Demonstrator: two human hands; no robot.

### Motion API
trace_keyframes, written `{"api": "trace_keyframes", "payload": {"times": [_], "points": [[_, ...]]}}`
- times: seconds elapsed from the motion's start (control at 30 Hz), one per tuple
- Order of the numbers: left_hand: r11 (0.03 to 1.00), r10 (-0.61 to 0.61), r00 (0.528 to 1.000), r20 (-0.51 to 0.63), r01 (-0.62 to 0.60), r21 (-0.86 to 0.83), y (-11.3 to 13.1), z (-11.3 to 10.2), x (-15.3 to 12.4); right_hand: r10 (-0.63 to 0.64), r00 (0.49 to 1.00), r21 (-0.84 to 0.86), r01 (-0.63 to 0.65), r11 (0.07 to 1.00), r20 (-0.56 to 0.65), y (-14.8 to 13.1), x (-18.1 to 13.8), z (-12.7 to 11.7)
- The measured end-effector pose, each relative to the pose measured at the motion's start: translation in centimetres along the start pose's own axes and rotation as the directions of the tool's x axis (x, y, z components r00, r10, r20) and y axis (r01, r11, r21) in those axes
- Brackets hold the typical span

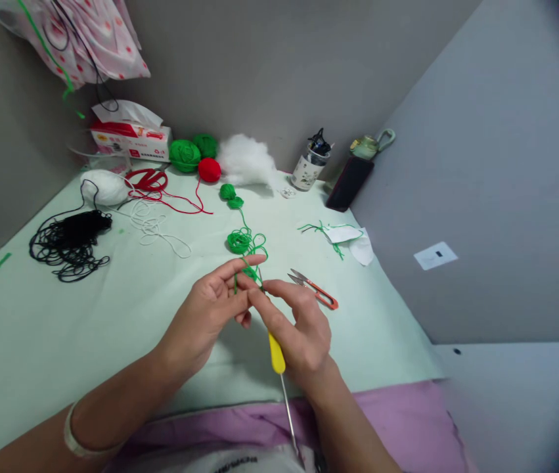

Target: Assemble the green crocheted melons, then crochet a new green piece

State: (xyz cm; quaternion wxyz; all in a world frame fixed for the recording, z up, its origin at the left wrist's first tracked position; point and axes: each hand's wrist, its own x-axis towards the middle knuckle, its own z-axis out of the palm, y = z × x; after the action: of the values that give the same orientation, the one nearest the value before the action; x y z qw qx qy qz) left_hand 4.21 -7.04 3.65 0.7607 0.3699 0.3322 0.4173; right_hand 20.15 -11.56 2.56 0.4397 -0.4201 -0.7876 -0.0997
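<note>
My left hand (210, 312) pinches a strand of green yarn (245, 248) that runs up to a small loose tangle on the pale green table (62, 328). My right hand (299, 332) grips a crochet hook with a yellow handle (276, 353), its metal shaft pointing back toward my body. The hook's tip meets the yarn between the fingertips of both hands. Orange-handled thread snips (316, 289) lie just right of my right hand.
At the back stand green yarn balls (185, 155), a red ball (209, 169), white stuffing (245, 161), a tissue box (131, 139), a jar (309, 167) and a dark phone (349, 182). Black yarn (69, 240) and white yarn (104, 187) lie left. Grey walls close the right side.
</note>
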Motion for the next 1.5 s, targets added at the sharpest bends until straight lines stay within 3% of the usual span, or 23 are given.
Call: {"api": "trace_keyframes", "payload": {"times": [0.13, 0.27, 0.33, 0.47, 0.63, 0.7, 0.77, 0.87, 0.93, 1.0, 1.1, 1.2, 1.3, 1.5], "points": [[0.975, -0.148, 0.985, 0.085, 0.16, -0.152, 0.3, -0.1, 0.1, 0.263, 0.963, 0.293, -0.236, 0.927, -0.055, 0.0, 0.2, -0.4], [0.982, -0.096, 0.994, 0.058, 0.104, -0.154, 0.6, 0.1, -0.1, 0.533, 0.846, 0.687, -0.381, 0.618, -0.011, 0.2, 0.8, -0.8], [0.99, -0.066, 0.996, 0.062, 0.073, -0.117, 0.5, 0.3, -0.2, 0.542, 0.838, 0.743, -0.4, 0.537, 0.06, 0.4, 1.0, -0.7], [0.996, -0.042, 0.994, 0.105, 0.05, -0.074, 0.1, 0.4, -0.3, 0.523, 0.844, 0.751, -0.424, 0.507, 0.123, 0.6, 0.9, -0.2], [0.998, -0.039, 0.995, 0.089, 0.044, -0.05, 0.2, 0.1, -0.1, 0.587, 0.787, 0.803, -0.467, 0.369, 0.188, 0.7, 0.7, -0.5], [1.0, -0.013, 0.997, 0.071, 0.015, -0.02, 0.3, 0.1, -0.1, 0.575, 0.804, 0.759, -0.467, 0.454, 0.151, 0.5, 0.6, -0.8], [0.999, 0.025, 0.999, 0.044, -0.026, 0.023, 0.3, 0.1, -0.2, 0.487, 0.871, 0.641, -0.407, 0.65, 0.06, 0.3, 0.4, -0.9], [0.997, 0.059, 0.998, 0.02, -0.059, 0.045, 0.1, 0.2, -0.2, 0.204, 0.979, 0.322, -0.19, 0.927, -0.009, 0.1, 0.1, -0.6], [1.0, 0.028, 0.999, 0.033, -0.027, -0.008, -0.1, 0.2, -0.2, 0.047, 0.999, 0.111, -0.046, 0.993, -0.01, 0.0, -0.2, -0.2], [0.993, -0.055, 0.996, 0.076, 0.063, -0.099, -0.1, 0.1, -0.2, 0.005, 1.0, 0.006, -0.004, 1.0, -0.031, -0.1, -0.2, 0.0], [0.962, -0.161, 0.978, 0.134, 0.186, -0.198, 0.1, -0.2, 0.0, 0.174, 0.982, 0.173, -0.16, 0.972, -0.068, -0.2, 0.1, -0.1], [0.966, -0.13, 0.985, 0.113, 0.152, -0.208, 0.4, -0.2, 0.1, 0.426, 0.901, 0.524, -0.328, 0.786, -0.075, -0.1, 0.7, -0.3], [0.984, -0.064, 0.993, 0.101, 0.08, -0.161, 0.4, 0.2, 0.0, 0.507, 0.862, 0.68, -0.369, 0.634, -0.005, 0.1, 1.1, -0.2], [0.999, -0.013, 0.994, 0.11, 0.016, -0.027, 0.2, 0.1, -0.2, 0.463, 0.886, 0.604, -0.38, 0.701, 0.019, 0.2, 0.9, 0.0]]}}
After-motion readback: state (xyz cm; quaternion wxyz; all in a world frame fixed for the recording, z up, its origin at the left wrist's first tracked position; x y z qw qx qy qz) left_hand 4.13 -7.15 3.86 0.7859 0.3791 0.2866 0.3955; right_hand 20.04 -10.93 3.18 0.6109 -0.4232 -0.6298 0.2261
